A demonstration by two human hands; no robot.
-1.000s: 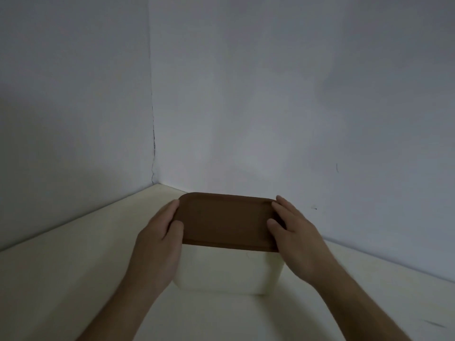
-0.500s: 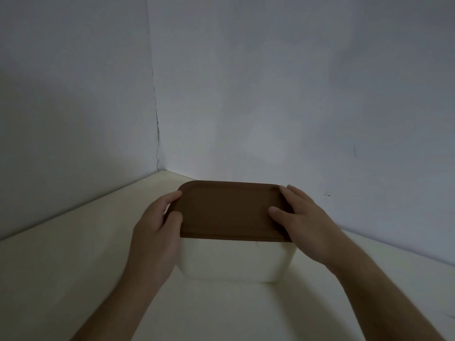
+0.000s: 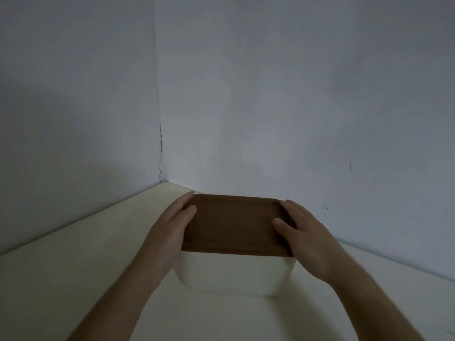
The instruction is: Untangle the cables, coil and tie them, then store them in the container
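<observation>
Head view: grey walls [image 3: 295, 94] meet at a corner, dim light. Pale table [image 3: 61, 279] fills the corner below. White container [image 3: 234, 274] stands on it near the corner, brown lid [image 3: 234, 225] sitting on top. Left hand [image 3: 170, 232] lies flat against the lid's left end, right hand [image 3: 310, 237] on its right end; fingers [image 3: 289, 209] straight, released, thumbs resting on the lid. Cables not visible.

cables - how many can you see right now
0. No cable shows anywhere on the table. Any may be hidden inside the white container, shut under its brown lid, which the left hand and right hand hold.
</observation>
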